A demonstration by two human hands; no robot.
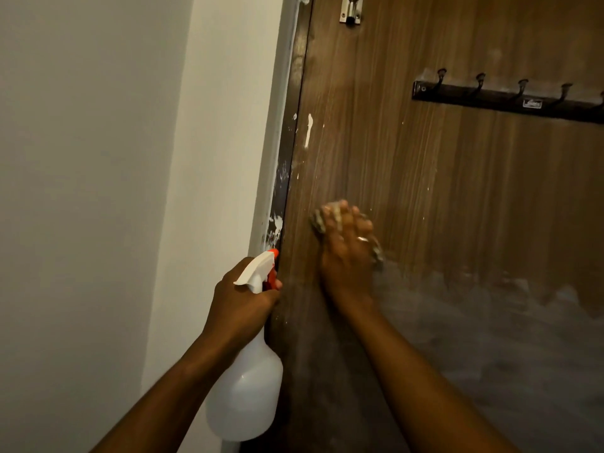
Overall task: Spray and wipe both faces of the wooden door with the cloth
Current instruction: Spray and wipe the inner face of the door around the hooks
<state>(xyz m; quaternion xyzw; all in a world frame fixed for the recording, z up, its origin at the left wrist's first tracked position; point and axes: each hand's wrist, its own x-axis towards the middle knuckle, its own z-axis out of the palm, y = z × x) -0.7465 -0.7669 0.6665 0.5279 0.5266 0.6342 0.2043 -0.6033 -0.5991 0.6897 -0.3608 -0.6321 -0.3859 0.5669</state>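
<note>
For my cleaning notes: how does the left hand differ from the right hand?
The left hand grips the spray bottle by its neck, fingers curled; the right hand lies flat, pressing the cloth on the door. The left hand is lower, beside the door's edge; the right hand is higher, on its face. Both hold a cleaning tool.

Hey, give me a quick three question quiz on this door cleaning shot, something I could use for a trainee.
1. True or false: the left hand grips the white spray bottle by its neck.
2. What does the right hand press against the wooden door? A) a sponge B) a cloth C) a brush
3. Fill in: the dark rail mounted on the door, up and to the right of the wiping hand, carries a row of ____.

Key: 1 true; 2 B; 3 hooks.
</note>
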